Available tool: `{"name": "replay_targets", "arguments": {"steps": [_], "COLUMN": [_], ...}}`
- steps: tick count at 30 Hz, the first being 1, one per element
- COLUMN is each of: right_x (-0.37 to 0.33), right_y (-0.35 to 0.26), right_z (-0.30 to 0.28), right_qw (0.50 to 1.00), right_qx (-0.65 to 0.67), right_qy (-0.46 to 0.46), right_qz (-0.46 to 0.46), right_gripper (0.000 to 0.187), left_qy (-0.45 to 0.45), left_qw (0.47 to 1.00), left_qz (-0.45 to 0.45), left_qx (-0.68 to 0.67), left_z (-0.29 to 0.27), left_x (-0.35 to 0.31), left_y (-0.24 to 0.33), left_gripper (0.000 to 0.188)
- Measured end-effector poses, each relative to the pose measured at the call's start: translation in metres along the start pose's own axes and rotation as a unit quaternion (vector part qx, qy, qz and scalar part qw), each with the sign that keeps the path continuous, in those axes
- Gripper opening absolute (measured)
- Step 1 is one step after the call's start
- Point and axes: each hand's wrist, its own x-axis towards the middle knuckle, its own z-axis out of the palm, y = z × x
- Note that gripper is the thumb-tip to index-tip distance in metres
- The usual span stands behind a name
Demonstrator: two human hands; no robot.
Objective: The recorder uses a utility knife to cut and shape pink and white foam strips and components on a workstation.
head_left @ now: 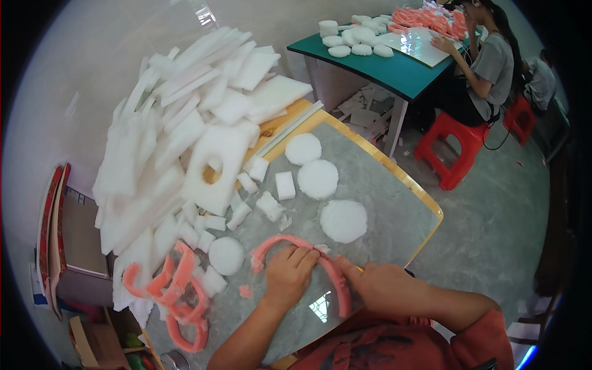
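Observation:
A curved strip of pink foam [338, 285] arches over the grey tabletop in front of me. My left hand [288, 276] presses its bent fingers onto the strip near the top of the arch. Against the strip's right side is my right hand [385, 287], fingers closed and the index finger pointing along it. A bit of yellow and a dark end show by that hand, from a thing mostly hidden in its grip. Beside the left hand lies a small pink scrap [245, 291]. Further left, several curved pink foam pieces [179, 290] lie heaped together.
White foam sheets [166, 123] pile high along the table's left side. Round white foam discs [343, 221] and small white blocks [285, 185] lie beyond my hands. At a green table [370, 68], a person [493, 68] sits on a red stool [450, 151].

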Motion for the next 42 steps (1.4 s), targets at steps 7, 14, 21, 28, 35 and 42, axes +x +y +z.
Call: {"name": "replay_targets", "arguments": {"steps": [7,14,21,28,35,42], "right_x": [0.000,-0.007,-0.029,0.001,0.054,0.072], "right_y": [-0.001,0.002,0.004,0.048,0.073,0.080], "right_z": [-0.009,-0.011,-0.035,-0.041,-0.032,-0.026], "right_qw": [0.995,0.988,0.974,0.954,0.933,0.928], "right_qx": [0.009,0.031,0.081,-0.087,-0.148,-0.174], "right_qy": [-0.078,-0.117,-0.161,0.245,0.246,0.277], "right_qz": [0.055,0.094,0.141,0.147,0.216,0.176], "right_gripper": [0.070,0.064,0.063,0.059,0.059,0.052], "left_qy": [-0.004,0.005,0.010,0.082,0.129,0.151], "left_qw": [1.000,1.000,0.999,0.992,0.988,0.982], "left_qz": [0.003,-0.003,-0.007,-0.047,-0.051,-0.061], "left_qx": [-0.001,-0.016,-0.036,-0.086,-0.063,-0.091], "left_z": [-0.001,0.001,0.001,-0.002,-0.023,-0.025], "left_x": [-0.002,-0.005,-0.006,-0.010,-0.008,-0.005], "left_y": [-0.001,-0.003,-0.010,-0.013,-0.013,-0.021], "left_gripper": [0.019,0.018,0.021,0.022,0.022,0.019]}}
